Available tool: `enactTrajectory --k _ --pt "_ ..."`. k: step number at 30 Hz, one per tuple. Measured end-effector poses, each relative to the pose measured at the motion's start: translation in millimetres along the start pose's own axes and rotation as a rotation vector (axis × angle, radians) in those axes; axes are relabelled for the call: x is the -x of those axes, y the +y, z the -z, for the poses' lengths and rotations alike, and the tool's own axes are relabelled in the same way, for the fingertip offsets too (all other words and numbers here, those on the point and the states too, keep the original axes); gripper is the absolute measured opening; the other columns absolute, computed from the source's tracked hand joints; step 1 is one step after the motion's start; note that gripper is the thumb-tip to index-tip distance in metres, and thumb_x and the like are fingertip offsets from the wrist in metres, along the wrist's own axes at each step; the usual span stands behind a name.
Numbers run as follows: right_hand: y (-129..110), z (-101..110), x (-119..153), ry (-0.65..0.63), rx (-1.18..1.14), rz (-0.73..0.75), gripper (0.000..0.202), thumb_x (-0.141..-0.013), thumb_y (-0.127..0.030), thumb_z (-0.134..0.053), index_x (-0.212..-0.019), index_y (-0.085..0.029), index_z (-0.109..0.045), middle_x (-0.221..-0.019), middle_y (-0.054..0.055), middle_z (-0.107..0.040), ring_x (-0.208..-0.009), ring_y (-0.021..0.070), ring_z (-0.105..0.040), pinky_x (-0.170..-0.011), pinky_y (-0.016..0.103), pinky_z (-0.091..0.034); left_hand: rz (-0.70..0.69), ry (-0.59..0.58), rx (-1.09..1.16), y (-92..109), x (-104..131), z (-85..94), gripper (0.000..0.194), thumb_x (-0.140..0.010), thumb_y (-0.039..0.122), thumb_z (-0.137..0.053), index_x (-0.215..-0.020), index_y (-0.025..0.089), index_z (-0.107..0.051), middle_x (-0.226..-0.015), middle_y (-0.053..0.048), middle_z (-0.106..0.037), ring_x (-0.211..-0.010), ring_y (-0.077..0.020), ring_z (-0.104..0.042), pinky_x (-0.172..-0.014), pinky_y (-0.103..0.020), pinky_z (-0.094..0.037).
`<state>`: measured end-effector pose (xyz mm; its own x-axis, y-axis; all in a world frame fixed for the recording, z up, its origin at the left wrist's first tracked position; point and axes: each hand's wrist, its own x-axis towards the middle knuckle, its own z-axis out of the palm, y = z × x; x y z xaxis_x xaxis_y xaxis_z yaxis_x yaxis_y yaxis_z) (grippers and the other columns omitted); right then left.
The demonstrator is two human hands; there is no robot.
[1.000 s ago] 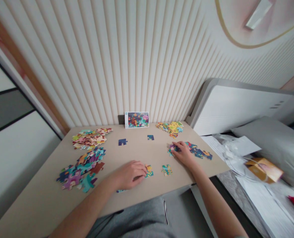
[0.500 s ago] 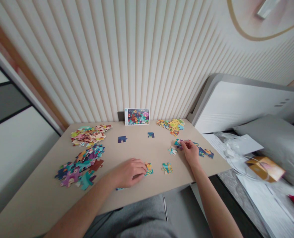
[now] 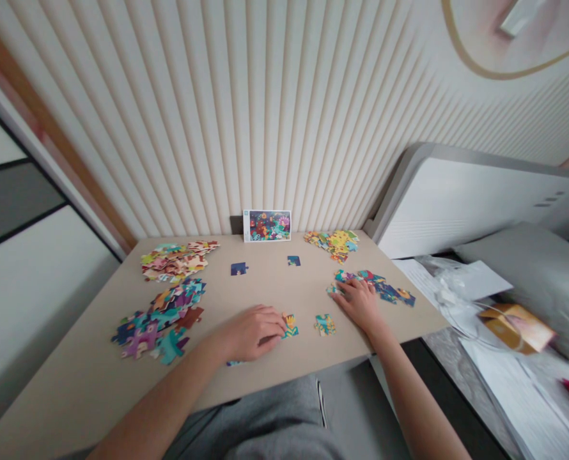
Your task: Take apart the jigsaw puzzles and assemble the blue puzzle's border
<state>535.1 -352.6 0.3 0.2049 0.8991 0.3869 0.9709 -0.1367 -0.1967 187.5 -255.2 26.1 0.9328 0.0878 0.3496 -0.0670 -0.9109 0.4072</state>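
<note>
My left hand (image 3: 253,333) rests on the table with its thumb apart from the fingers. Its fingertips touch the edge of a yellow and teal jigsaw puzzle piece (image 3: 291,326). Part of another piece (image 3: 234,363) shows below that wrist. Over on the right, my right hand (image 3: 360,303) lies low with its fingers spread, touching a small light-coloured puzzle piece (image 3: 331,289) at the fingertips. Just beyond those fingers runs a row of dark blue and multicoloured pieces (image 3: 389,292), partly covered by the hand. A teal and yellow piece (image 3: 325,324) lies between my hands.
Toward the back, two dark blue pieces, one left (image 3: 239,269) and one right (image 3: 293,260), lie apart. A picture card (image 3: 268,226) leans against the ribbed wall. Heaps of pieces sit at left (image 3: 157,319), back left (image 3: 176,260) and back right (image 3: 335,243). A bed with papers adjoins the right.
My right hand has shifted slightly left and down, from pinching a teal piece in the row to lying spread at the light-coloured piece. My left hand stays in place.
</note>
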Motion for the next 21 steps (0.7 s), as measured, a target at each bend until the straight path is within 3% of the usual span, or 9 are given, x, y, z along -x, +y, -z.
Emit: enactTrajectory --k 4,9,14,18,21 --pt "-7.2 4.8 5.3 -0.069 -0.128 -0.029 0.038 -0.088 -0.055 -0.063 -0.111 -0.026 -0.072 -0.111 0.009 -0.068 -0.11 0.031 -0.057 -0.096 0.047 -0.039 -0.019 0.031 0.01 0.0 0.1 -0.6 0.018 -0.096 0.021 -0.053 -0.101 0.022 -0.07 -0.103 -0.006 -0.074 -0.103 -0.0194 -0.064 -0.098 -0.036 -0.045" --pt "-25.1 18.0 7.8 -0.146 -0.484 -0.174 0.034 -0.085 -0.043 -0.066 -0.109 -0.019 -0.065 -0.081 0.002 -0.064 -0.07 0.018 -0.058 -0.066 0.032 -0.048 -0.023 0.005 -0.003 0.0 0.5 -1.8 0.016 -0.094 0.018 -0.052 -0.09 0.021 -0.068 -0.091 -0.005 -0.073 -0.093 -0.0191 -0.064 -0.093 -0.035 -0.045" --pt "-69.7 28.7 15.7 -0.202 -0.918 -0.2 0.05 -0.089 -0.038 -0.057 -0.137 -0.023 -0.051 -0.101 0.003 -0.064 -0.068 0.0138 -0.065 -0.061 0.027 -0.053 -0.016 -0.021 -0.065 -0.9 1.6 -5.0 0.015 -0.092 0.018 -0.053 -0.082 0.02 -0.064 -0.077 -0.004 -0.068 -0.082 -0.0184 -0.061 -0.086 -0.034 -0.045" --pt "-94.6 33.7 25.7 -0.316 -0.791 -0.102 0.042 -0.092 -0.042 -0.056 -0.128 -0.021 -0.062 -0.107 0.008 -0.068 -0.073 0.0168 -0.068 -0.063 0.028 -0.054 -0.022 -0.021 -0.11 -0.5 2.2 -5.4 0.014 -0.092 0.02 -0.053 -0.086 0.021 -0.065 -0.08 -0.005 -0.069 -0.085 -0.0196 -0.061 -0.086 -0.035 -0.044" --pt "-92.4 41.0 32.9 -0.296 -0.492 0.096 0.034 -0.094 -0.04 -0.058 -0.119 -0.022 -0.071 -0.115 0.012 -0.067 -0.097 0.0238 -0.067 -0.089 0.037 -0.054 -0.026 -0.007 -0.122 -0.9 2.7 -4.3 0.017 -0.093 0.021 -0.053 -0.103 0.021 -0.066 -0.099 -0.007 -0.072 -0.097 -0.0215 -0.061 -0.092 -0.038 -0.044"
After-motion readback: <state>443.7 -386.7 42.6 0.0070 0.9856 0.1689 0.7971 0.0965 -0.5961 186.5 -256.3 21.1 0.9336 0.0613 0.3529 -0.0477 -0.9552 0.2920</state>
